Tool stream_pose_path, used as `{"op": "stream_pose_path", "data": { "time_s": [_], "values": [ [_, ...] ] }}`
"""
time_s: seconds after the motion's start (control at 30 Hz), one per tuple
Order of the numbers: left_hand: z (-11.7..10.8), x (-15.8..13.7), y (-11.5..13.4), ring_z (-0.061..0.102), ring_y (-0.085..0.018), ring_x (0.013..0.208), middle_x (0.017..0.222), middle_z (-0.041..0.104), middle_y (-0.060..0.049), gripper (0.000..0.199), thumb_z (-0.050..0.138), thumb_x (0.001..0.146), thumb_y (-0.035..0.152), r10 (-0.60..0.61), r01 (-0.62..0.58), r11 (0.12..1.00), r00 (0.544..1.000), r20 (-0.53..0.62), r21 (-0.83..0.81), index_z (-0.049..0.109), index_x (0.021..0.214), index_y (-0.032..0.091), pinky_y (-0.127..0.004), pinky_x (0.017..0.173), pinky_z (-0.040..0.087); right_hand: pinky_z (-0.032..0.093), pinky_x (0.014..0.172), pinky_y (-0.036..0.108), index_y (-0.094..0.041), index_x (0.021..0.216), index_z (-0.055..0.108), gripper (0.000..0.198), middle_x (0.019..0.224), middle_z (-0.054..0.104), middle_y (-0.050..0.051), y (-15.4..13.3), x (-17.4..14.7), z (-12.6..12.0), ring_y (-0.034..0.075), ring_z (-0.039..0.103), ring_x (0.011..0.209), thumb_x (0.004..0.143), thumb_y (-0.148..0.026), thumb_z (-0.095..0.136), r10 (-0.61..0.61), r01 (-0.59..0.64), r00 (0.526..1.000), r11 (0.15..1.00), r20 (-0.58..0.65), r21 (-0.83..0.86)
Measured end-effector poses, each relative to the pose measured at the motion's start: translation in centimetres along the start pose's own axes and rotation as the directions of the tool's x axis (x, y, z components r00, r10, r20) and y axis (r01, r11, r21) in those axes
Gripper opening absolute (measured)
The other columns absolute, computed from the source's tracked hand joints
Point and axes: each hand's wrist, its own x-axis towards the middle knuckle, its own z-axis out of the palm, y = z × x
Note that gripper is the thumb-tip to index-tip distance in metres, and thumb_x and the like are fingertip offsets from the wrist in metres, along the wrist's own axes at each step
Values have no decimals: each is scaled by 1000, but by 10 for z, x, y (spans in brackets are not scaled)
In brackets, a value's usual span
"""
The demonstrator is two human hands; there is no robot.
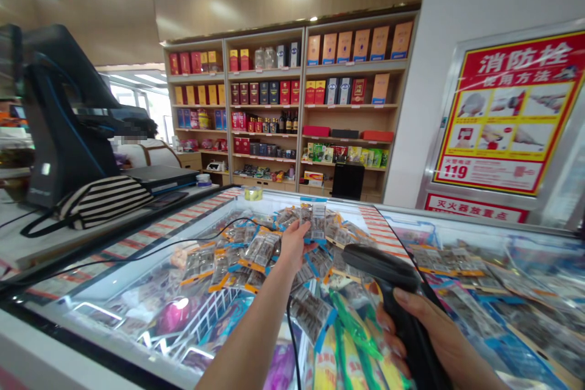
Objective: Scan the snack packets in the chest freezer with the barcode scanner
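Note:
My right hand (411,323) is wrapped round the handle of a black barcode scanner (381,265), whose head points left and away from me. With my left hand (295,241) stretched forward, I pinch a clear snack packet (313,219) with blue and orange edges, its pale label side showing. Around and below that hand lies a heap of similar packets (260,250) on the glass top of the freezer (114,298). Another blue-edged packet (312,315) lies nearer to me, between my forearms.
A black cable (183,241) crosses the freezer's glass. At the left stand a dark checkout terminal (64,103) and a striped pouch (105,198). Green and yellow packages (351,341) show near my right hand. A second freezer section (493,280) holds more packets; stocked shelves (265,103) line the back wall.

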Motion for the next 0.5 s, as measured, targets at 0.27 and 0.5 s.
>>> {"op": "stream_pose_path", "data": {
  "time_s": [0.27,0.5],
  "values": [
    [0,0,-1,55,-8,56,68,57,1,14,58,66,21,6,-5,1000,1000,-28,20,55,78,16,-21,50,49,39,34,20,-17,73,52,27,53,52,-2,-9,-9,-3,8,44,37,67,-43,59,-12,13,999,1000,-32,24],
    [1,-2,2,53,-7,52,64,56,2,16,60,65,23,5,-4,1000,1000,-11,28,53,78,17,-22,48,49,40,35,21,-16,74,52,24,53,51,-2,-15,-15,1,7,45,37,70,-40,58,-7,4,999,997,37,75]
  ]
}}
